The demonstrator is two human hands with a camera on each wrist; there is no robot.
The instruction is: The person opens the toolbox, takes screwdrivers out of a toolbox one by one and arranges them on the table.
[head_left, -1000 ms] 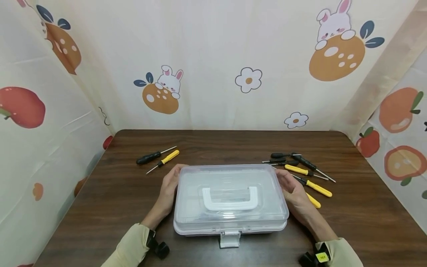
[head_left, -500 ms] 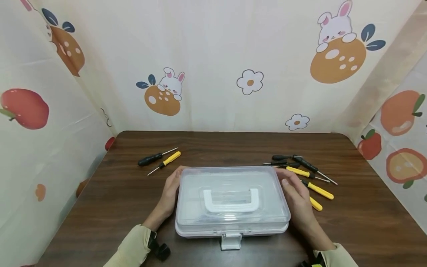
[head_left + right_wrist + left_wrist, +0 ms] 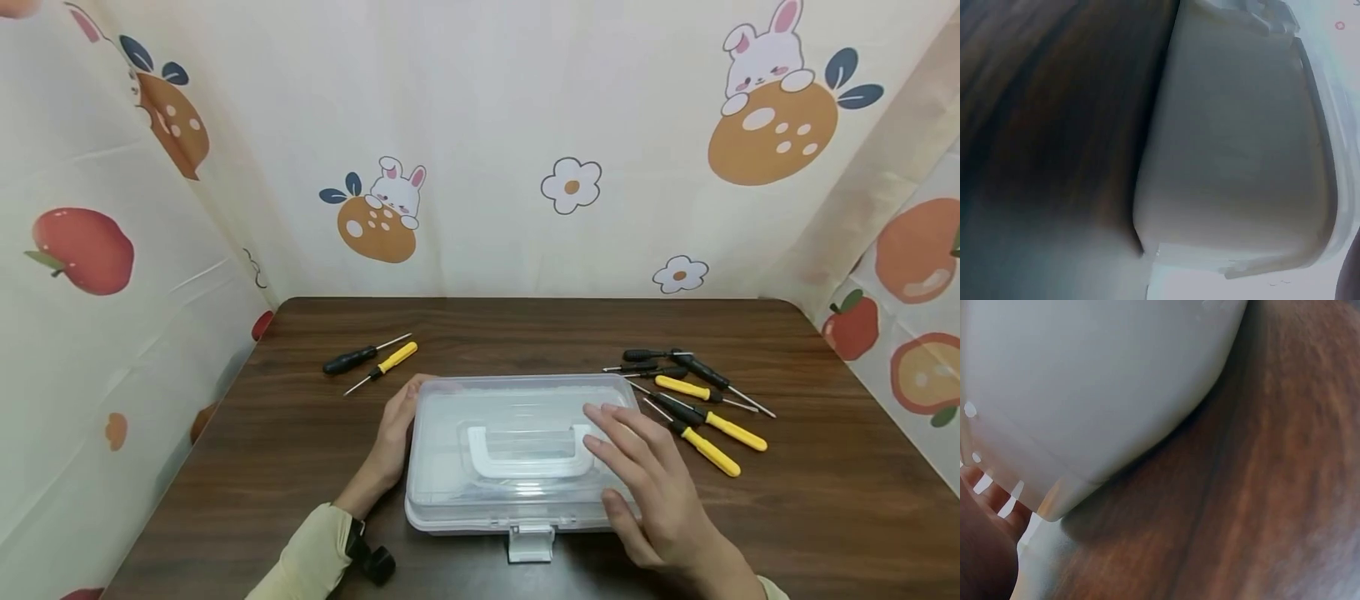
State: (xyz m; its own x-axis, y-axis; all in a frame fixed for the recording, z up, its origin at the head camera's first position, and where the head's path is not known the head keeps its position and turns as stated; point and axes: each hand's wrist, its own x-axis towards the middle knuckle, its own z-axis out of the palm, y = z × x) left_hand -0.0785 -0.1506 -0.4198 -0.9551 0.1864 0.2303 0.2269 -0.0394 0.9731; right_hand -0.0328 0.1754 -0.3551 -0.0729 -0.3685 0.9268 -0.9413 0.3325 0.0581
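Observation:
A translucent plastic storage box (image 3: 450, 492) with a white folding handle (image 3: 528, 468) stands on the table, lid down. Its front latch (image 3: 531, 543) juts outward. My left hand (image 3: 393, 442) grips the box's left side, fingers bent round the rear corner; the left wrist view shows these fingers (image 3: 997, 503) against the box wall. Over the lid's right part my right hand (image 3: 652, 479) is spread, fingertips close to the handle's right end. The right wrist view shows the box's side wall (image 3: 1235, 144), with only a dark sliver of the hand at the edge.
Several black-and-yellow screwdrivers (image 3: 708, 450) and black ones (image 3: 701, 367) lie in a loose group right of the box. At the back left are a black screwdriver (image 3: 350, 359) and a yellow one (image 3: 397, 357). Printed cloth (image 3: 487, 108) surrounds the wooden table (image 3: 825, 475).
My right hand has left the box's right side and moved left over the lid, uncovering the screwdrivers behind it. The left hand stays at the left side. The head view has shifted slightly.

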